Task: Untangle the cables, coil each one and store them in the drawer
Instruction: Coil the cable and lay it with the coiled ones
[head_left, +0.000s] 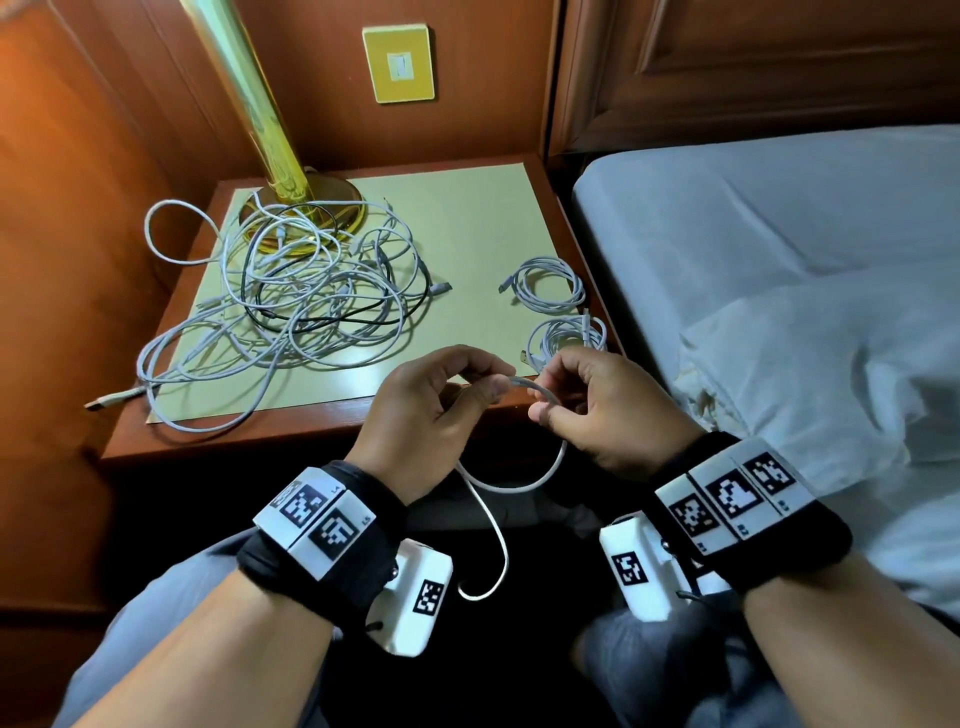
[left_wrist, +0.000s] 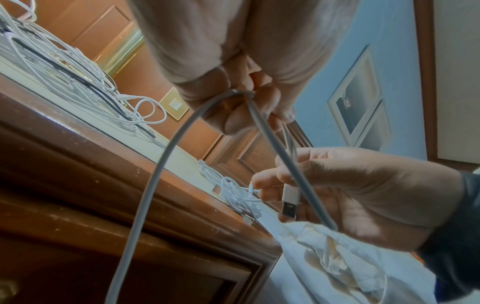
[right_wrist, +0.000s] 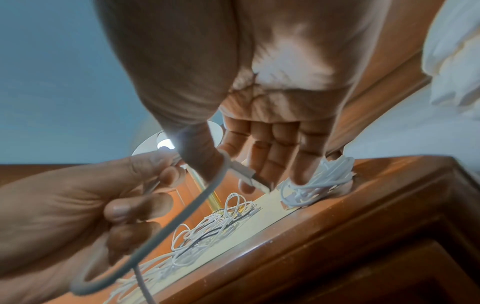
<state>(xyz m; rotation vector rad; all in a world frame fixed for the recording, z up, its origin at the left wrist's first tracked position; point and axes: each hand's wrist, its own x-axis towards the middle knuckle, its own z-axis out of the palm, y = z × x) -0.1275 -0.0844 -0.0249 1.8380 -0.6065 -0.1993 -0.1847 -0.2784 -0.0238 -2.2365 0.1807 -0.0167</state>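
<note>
Bedding (head_left: 779, 249) in pale sheets lies to the right of the working hands, and a wooden nightstand (head_left: 332, 431) stands just beyond them. On its top, up and left of the grip, a big tangle of cables (head_left: 306, 291) sprawls around the foot of a brass lamp (head_left: 291, 171); one black cable runs through the white ones. Just beyond the right hand, two coiled cables (head_left: 550, 286) lie near the nightstand's right edge, one behind the other.

Both hands work one white cable (head_left: 498, 525) in the air before the nightstand's front edge. The left hand (head_left: 431, 410) pinches it between thumb and fingers. The right hand (head_left: 602, 410) pins the cable's plug end (left_wrist: 289, 202) between thumb and index finger, its other fingers loosely straight. From the grip a loop of the cable hangs down between the wrists, and the drawer front (left_wrist: 155, 257) below is closed.
</note>
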